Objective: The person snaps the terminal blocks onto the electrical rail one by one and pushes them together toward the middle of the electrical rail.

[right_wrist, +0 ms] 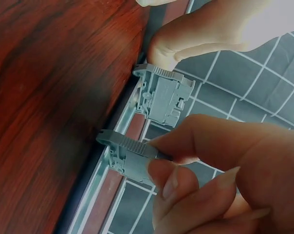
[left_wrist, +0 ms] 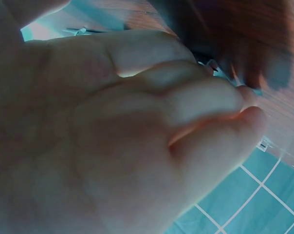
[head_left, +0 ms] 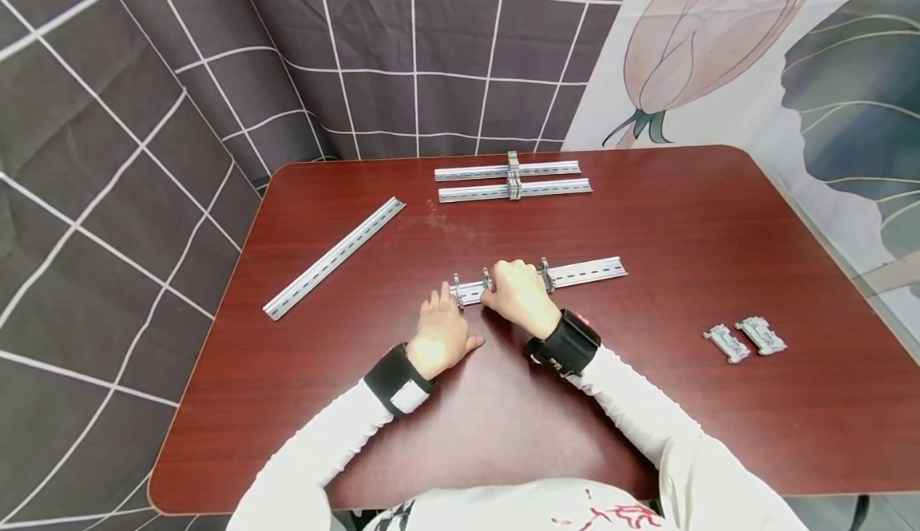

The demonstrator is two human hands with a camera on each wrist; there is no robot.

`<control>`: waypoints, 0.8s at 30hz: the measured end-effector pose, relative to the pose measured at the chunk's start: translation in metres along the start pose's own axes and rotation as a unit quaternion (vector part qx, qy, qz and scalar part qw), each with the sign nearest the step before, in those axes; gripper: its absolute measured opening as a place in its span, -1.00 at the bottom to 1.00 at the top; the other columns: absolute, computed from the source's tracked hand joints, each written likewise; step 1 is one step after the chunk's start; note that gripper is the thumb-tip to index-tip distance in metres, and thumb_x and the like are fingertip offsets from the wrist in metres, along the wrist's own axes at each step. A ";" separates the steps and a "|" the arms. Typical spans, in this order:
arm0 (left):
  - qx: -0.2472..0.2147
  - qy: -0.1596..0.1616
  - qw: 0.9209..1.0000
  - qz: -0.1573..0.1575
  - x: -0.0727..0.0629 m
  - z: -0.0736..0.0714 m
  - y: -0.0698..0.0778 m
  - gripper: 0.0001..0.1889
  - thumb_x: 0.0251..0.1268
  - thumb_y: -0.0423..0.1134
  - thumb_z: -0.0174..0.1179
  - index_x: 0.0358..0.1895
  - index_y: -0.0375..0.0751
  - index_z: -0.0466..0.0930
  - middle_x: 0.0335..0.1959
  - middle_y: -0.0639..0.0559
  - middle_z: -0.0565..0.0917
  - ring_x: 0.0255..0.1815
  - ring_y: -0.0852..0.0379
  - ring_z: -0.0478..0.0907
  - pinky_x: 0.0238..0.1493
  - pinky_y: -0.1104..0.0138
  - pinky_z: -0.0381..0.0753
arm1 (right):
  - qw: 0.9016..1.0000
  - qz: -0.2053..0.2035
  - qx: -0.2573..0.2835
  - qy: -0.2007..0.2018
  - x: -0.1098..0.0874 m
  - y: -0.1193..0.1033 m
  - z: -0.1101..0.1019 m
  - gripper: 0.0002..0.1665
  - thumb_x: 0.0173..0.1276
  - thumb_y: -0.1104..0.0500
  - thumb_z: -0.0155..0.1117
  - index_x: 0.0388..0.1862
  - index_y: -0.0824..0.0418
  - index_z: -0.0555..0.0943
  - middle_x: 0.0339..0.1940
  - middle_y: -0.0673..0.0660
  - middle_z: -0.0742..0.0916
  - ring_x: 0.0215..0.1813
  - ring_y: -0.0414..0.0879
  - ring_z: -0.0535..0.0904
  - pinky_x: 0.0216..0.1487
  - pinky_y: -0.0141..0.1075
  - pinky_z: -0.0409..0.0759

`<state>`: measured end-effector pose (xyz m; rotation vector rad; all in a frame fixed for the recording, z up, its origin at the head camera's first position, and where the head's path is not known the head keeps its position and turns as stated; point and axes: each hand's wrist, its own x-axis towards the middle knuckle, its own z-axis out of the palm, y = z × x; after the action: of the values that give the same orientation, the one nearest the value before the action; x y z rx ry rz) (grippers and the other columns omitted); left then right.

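A slotted metal DIN rail lies across the middle of the table, carrying several grey terminal blocks. My right hand pinches one terminal block between thumb and fingers, where it sits on the rail. Further left along the rail stands a second terminal block; a fingertip of my left hand rests against it, its fingers extended over the rail's left end. To the right of my right hand, another terminal block stands upright on the rail. In the left wrist view the left hand covers most of the work.
A bare rail lies slanted on the left of the table. Toward the back edge, two parallel rails bear a row of terminal blocks. Two loose blocks lie flat at the right. Gridded cloth hangs behind the table.
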<state>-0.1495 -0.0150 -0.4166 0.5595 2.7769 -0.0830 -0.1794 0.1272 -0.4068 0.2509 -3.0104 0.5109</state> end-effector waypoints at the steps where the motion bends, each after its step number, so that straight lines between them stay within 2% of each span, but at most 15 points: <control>1: 0.000 0.000 1.000 0.001 0.000 0.000 0.000 -0.12 0.28 0.22 0.11 0.40 -0.48 0.20 0.50 -0.33 0.14 0.50 -0.18 0.18 0.46 0.09 0.21 | 1.000 0.001 0.001 0.000 0.000 0.000 0.000 -0.64 -0.03 0.19 0.30 -0.86 0.08 0.35 -0.79 0.00 0.49 -0.62 0.06 0.55 -0.56 -0.05 0.52; 6: -0.006 -0.005 1.000 0.002 0.000 0.000 0.000 -0.13 0.29 0.22 0.11 0.40 -0.47 0.22 0.50 -0.33 0.14 0.51 -0.19 0.16 0.47 0.08 0.19 | 1.000 0.002 0.004 0.001 0.000 0.003 -0.001 -0.60 -0.03 0.22 0.29 -0.88 0.07 0.31 -0.83 -0.05 0.41 -0.66 0.00 0.50 -0.57 -0.09 0.50; 14: -0.004 -0.012 1.000 0.003 0.002 -0.001 0.000 -0.13 0.30 0.22 0.09 0.40 -0.49 0.21 0.51 -0.34 0.12 0.51 -0.21 0.15 0.47 0.07 0.18 | 1.000 0.022 -0.006 0.009 -0.002 0.011 -0.007 -0.65 -0.06 0.21 0.28 -0.88 0.08 0.37 -0.80 0.01 0.51 -0.56 0.12 0.59 -0.42 0.03 0.55; 24: -0.005 -0.003 1.000 0.001 0.000 0.000 0.000 -0.13 0.30 0.22 0.08 0.39 -0.48 0.22 0.50 -0.34 0.15 0.50 -0.20 0.18 0.47 0.08 0.20 | 0.999 0.029 0.000 0.029 -0.006 0.024 -0.009 -0.60 -0.07 0.23 0.30 -0.89 0.06 0.32 -0.80 -0.04 0.41 -0.63 0.04 0.51 -0.56 -0.05 0.47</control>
<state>-0.1490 -0.0150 -0.4165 0.5595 2.7692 -0.0710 -0.1775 0.1532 -0.4061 0.1462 -2.9691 0.5146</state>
